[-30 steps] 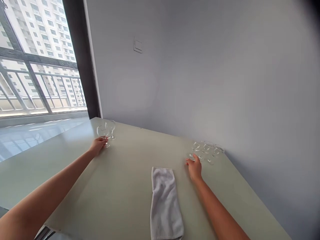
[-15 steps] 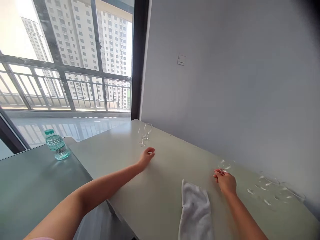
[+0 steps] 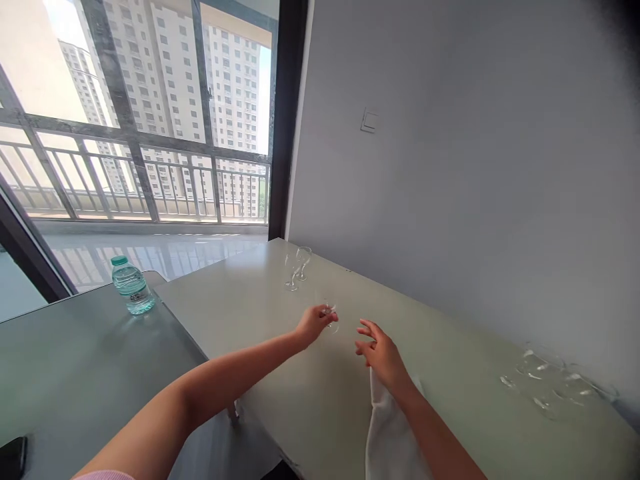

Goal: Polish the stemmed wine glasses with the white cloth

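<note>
— Left of the white towel (image 3: 393, 433)?
— Left hand (image 3: 314, 325) nearly closed, pinching a clear stemmed glass (image 3: 330, 320). Beyond it, two stemmed glasses (image 3: 297, 268) stand upright, also left of the towel.
— Right hand?
— Right hand (image 3: 383, 357) open, fingers spread, holding nothing, just above the towel's far end.
— Right of the towel?
— A cluster of clear glasses (image 3: 547, 381), well apart.

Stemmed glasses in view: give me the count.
5. A pair of glasses stands at the table's far end, one glass is in the left hand, and a blurred pair of glasses sits at the right by the wall; more may hide there.
</note>
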{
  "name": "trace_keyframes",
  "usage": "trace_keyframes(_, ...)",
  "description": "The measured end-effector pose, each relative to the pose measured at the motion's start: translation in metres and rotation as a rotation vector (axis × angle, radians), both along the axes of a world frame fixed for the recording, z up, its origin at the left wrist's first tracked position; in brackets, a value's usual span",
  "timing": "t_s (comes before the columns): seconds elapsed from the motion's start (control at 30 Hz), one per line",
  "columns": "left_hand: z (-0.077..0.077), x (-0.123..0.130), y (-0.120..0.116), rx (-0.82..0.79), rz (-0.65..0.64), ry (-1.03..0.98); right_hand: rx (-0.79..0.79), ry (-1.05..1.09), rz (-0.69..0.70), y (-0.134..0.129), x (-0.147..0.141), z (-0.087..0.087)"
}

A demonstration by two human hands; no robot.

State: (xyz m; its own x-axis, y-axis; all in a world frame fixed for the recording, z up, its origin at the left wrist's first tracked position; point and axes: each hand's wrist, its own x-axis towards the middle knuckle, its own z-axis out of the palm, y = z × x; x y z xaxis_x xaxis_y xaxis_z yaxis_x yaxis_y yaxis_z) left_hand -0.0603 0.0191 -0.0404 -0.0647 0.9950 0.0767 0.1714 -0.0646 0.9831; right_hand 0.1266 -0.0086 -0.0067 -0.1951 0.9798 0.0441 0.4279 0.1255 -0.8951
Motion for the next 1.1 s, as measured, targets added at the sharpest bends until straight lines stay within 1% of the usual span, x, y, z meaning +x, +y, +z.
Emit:
trace_keyframes(0.07, 0.000, -0.037, 0.011, -0.017, 0.080, 0.023, -0.029, -0.017, -0.071, 0.000, 0.027, -0.003)
trace_keyframes(0.17, -0.001, -0.089, 0.026, -0.035, 0.188, 0.062, -0.131, -0.057, -0.207, -0.005, 0.078, -0.014)
trace_keyframes(0.23, -0.003, -0.113, 0.034, -0.048, 0.233, 0.076, -0.190, -0.070, -0.273, -0.011, 0.113, -0.023)
trace_keyframes(0.3, -0.006, -0.127, 0.040, -0.055, 0.259, 0.085, -0.220, -0.062, -0.335, -0.018, 0.144, -0.033)
trace_keyframes(0.4, -0.009, -0.135, 0.046, -0.052, 0.280, 0.094, -0.277, -0.036, -0.433, -0.030, 0.179, -0.046)
trace_keyframes(0.5, -0.009, -0.136, 0.049, -0.041, 0.294, 0.102, -0.306, 0.063, -0.517, -0.036, 0.203, -0.055)
trace_keyframes(0.57, -0.009, -0.139, 0.052, -0.036, 0.306, 0.109, -0.245, 0.151, -0.603, -0.032, 0.215, -0.059)
trace_keyframes(0.63, -0.011, -0.144, 0.055, -0.039, 0.311, 0.117, -0.121, 0.222, -0.736, -0.023, 0.226, -0.064)
trace_keyframes(0.73, -0.017, -0.153, 0.061, -0.063, 0.329, 0.193, 0.006, 0.257, -0.911, -0.002, 0.242, -0.070)
trace_keyframes(0.8, -0.020, -0.157, 0.065, -0.074, 0.334, 0.241, 0.066, 0.270, -0.981, 0.015, 0.250, -0.073)
trace_keyframes(0.87, -0.020, -0.159, 0.064, -0.084, 0.331, 0.247, 0.115, 0.287, -1.014, 0.031, 0.255, -0.072)
trace_keyframes(0.97, -0.015, -0.155, 0.055, -0.095, 0.354, 0.260, 0.144, 0.316, -1.017, 0.053, 0.257, -0.065)
trace_keyframes(1.1, -0.009, -0.150, 0.038, -0.094, 0.462, 0.302, 0.118, 0.323, -0.977, 0.069, 0.255, -0.059)
